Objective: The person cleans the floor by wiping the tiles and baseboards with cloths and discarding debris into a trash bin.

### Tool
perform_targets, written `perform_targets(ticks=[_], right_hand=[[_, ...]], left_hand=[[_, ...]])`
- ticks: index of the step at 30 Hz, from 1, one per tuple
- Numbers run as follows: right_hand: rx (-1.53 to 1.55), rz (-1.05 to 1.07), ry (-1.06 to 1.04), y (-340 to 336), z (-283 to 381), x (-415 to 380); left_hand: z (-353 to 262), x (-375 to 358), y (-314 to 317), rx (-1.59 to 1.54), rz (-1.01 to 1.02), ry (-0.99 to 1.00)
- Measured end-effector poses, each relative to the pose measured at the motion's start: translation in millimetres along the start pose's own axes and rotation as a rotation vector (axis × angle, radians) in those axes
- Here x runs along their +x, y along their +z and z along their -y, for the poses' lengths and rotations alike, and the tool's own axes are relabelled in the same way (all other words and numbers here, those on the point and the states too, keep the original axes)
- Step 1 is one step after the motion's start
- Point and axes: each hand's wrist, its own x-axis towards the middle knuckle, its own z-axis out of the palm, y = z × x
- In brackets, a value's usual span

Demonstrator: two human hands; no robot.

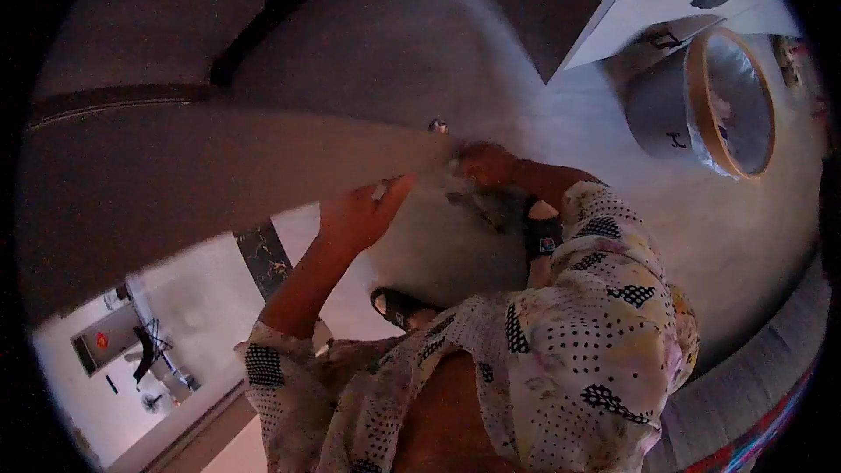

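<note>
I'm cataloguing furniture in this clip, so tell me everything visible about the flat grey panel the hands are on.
The grey panel is a broad, flat, matte board, plain and unmarked, reaching from the left edge to a corner near the middle. The left hand lies open against its lower edge; the right hand closes on its corner, beside a small metal fitting.

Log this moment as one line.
left hand: open, against grey panel | right hand: at panel's edge, grip unclear | round mirror: right

No legible text, numbers or brands. Dark marks on the round drum [666, 114] and a small patch on the wrist band [543, 239] are unreadable.
</note>
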Motion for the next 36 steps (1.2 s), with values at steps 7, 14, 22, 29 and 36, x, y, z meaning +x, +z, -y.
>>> perform_targets(ticks=[7, 14, 22, 29, 36], right_hand=[[0.062, -0.306, -0.015, -11, -38, 7], [-0.332, -0.585, 0.276, -37, -59, 1], [-0.411, -0.446, 0.219, 38, -32, 8], [-0.315, -0.262, 0.093, 31, -33, 77], [-0.227, -0.448, 0.039, 31, -44, 168]], left_hand=[[24, 67, 23, -0.105, -0.180, 0.164], [103, 18, -1, 0.032, -0.078, 0.212], [154, -143, 38, -0.266, 0.238, -0.317], [133, -235, 103, -0.507, 0.071, -0.531], [116, -276, 161, -0.764, -0.162, -0.865]])
